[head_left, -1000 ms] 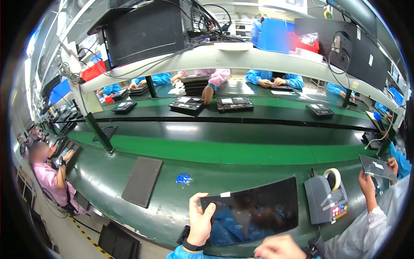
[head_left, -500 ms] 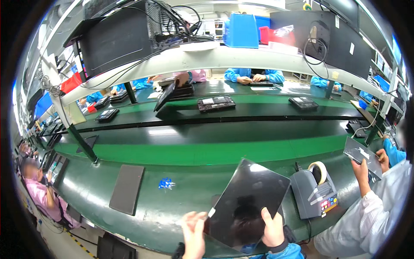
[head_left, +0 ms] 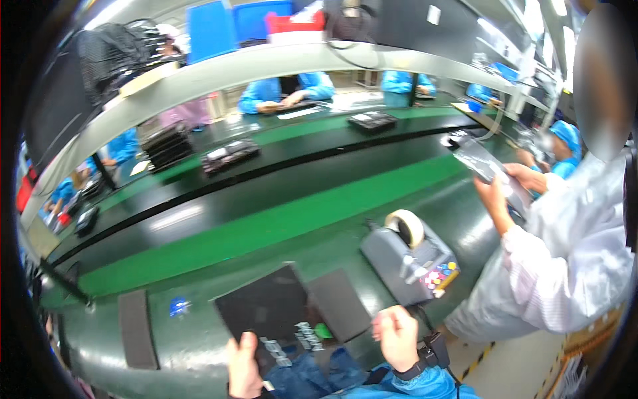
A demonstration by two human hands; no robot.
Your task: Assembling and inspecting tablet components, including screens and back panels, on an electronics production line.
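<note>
A thin, glossy black panel, like a display screen, is tilted over the near edge of the bench. My left hand grips its lower left edge, thumb on the face. Pale marks, a green spot and blue sleeve-like reflections show on its lower part. My right hand is off the panel to its right, fingers bent and somewhat blurred, with nothing visible in them. Between that hand and the panel lies a dark grey pad, partly covered by the panel. Beyond my right hand stands a grey tape dispenser with a cream roll.
Another dark pad lies at the left, beside a small heap of blue pieces. On my right a co-worker holds a film-covered panel. Black device units sit along the far belt, under a white overhead shelf.
The view has swung right and tilted. My left hand, earlier free, now grips the panel's left edge. My right hand has let go of its right side. The panel has turned and tipped.
</note>
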